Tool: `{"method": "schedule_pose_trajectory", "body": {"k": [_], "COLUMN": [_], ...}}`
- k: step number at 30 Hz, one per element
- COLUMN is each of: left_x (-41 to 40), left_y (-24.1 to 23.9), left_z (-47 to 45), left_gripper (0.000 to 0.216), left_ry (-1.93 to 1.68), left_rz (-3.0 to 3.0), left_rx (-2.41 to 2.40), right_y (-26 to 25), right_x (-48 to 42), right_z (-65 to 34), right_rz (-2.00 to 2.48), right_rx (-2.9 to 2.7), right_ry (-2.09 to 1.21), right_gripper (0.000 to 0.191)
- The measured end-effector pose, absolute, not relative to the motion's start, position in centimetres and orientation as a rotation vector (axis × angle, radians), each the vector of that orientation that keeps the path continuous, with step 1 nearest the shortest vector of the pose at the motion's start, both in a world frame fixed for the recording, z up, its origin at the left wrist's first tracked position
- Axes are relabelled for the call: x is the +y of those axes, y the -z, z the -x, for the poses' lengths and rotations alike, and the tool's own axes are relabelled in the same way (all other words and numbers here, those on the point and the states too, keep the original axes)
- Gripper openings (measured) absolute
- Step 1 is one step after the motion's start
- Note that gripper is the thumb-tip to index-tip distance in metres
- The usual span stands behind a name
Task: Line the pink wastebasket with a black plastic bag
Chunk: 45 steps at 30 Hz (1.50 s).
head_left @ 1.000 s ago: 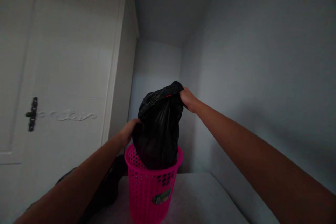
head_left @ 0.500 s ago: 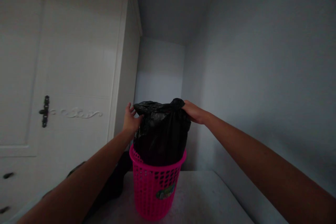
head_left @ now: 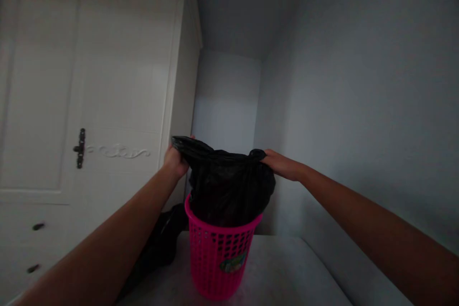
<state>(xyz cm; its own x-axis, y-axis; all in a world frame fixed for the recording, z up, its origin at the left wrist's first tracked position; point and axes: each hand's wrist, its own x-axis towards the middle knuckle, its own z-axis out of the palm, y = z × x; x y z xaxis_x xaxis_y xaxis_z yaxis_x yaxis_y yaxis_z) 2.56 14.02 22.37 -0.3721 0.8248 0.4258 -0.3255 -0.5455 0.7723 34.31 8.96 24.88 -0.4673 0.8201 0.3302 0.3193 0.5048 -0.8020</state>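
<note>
A black trash bag (head_left: 231, 186) stands partly inside a pink plastic wastebasket (head_left: 218, 258) with holes in its wall and a colourful sticker on its front. The bag's upper part rises above the basket's rim. My left hand (head_left: 176, 160) grips the bag's top edge at the left, pulling it out to a point; some of its fingers are behind the plastic. At the right, my right hand (head_left: 281, 163) is closed on a bunched bit of the same edge. The bottom of the bag is hidden in the basket.
The basket stands on a pale surface (head_left: 287, 267). Dark, shiny material (head_left: 163, 239) lies left of it, partly behind my left forearm. A white wardrobe (head_left: 122, 81) rises at the left, and a bare wall (head_left: 358, 105) runs along the right.
My left hand has gone from loosely open beside the bag's edge to gripping it and drawing it left. The bag's mouth is stretched wider. The whole view has shifted slightly.
</note>
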Motion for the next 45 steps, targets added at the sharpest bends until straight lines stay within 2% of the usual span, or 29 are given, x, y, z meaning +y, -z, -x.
{"method": "schedule_pose_trajectory", "body": {"k": [4,9,14,16,18,22,25,26,29,31,34,40,45], "left_x": [12.5,10.5,8.5,8.1,8.3,9.9,11.0,11.2,11.6,11.7,11.6,10.3,11.1], "left_y": [-23.1,-19.0,-17.0,-17.1,-17.6,-18.5,-18.7,-18.7,-18.2,-17.7,-16.8,-15.1,-13.7], "left_z": [-2.1,-2.2,-2.5,-3.2,-4.5,-7.2,-7.7,-7.5,-6.9,-6.5,-6.4,-8.5,-10.9], "left_gripper": [0.031,0.030,0.076,0.086,0.079,0.040,0.021,0.018,0.014,0.014,0.022,0.038,0.032], "left_ry": [-1.910,-1.607,-1.131,-1.027,-1.073,-1.385,-1.579,-1.624,-1.731,-1.791,-1.876,-1.822,-1.665], "left_rz": [-1.257,-1.449,-1.490,-1.432,-1.329,-0.976,-0.870,-0.850,-0.817,-0.836,-0.957,-1.472,-1.551], "left_rx": [0.690,0.803,0.630,0.493,0.442,0.567,0.564,0.553,0.557,0.592,0.686,0.847,0.924], "right_y": [-24.0,-23.7,-23.2,-22.9,-22.5,-21.7,-20.8,-20.4,-19.4,-18.8,-18.1,-17.2,-16.3], "right_x": [9.9,10.2,10.3,10.5,10.7,10.8,10.4,10.2,9.8,9.7,9.5,8.6,9.8], "right_z": [-34.7,-34.6,-33.9,-33.5,-33.1,-32.8,-33.3,-33.6,-34.6,-35.3,-36.0,-33.0,-28.3], "right_rz": [1.099,1.189,1.359,1.406,1.416,1.419,1.326,1.297,1.339,1.392,1.356,0.648,0.525], "right_rx": [-1.923,-1.879,-1.869,-1.932,-1.956,-1.951,-2.097,-2.146,-2.166,-2.109,-1.952,-1.269,-1.202], "right_ry": [-0.755,-0.755,-0.624,-0.544,-0.491,-0.506,-0.696,-0.761,-0.796,-0.747,-0.725,-1.121,-1.255], "right_gripper": [0.037,0.046,0.052,0.052,0.053,0.050,0.023,0.012,0.011,0.003,0.019,0.030,0.044]}}
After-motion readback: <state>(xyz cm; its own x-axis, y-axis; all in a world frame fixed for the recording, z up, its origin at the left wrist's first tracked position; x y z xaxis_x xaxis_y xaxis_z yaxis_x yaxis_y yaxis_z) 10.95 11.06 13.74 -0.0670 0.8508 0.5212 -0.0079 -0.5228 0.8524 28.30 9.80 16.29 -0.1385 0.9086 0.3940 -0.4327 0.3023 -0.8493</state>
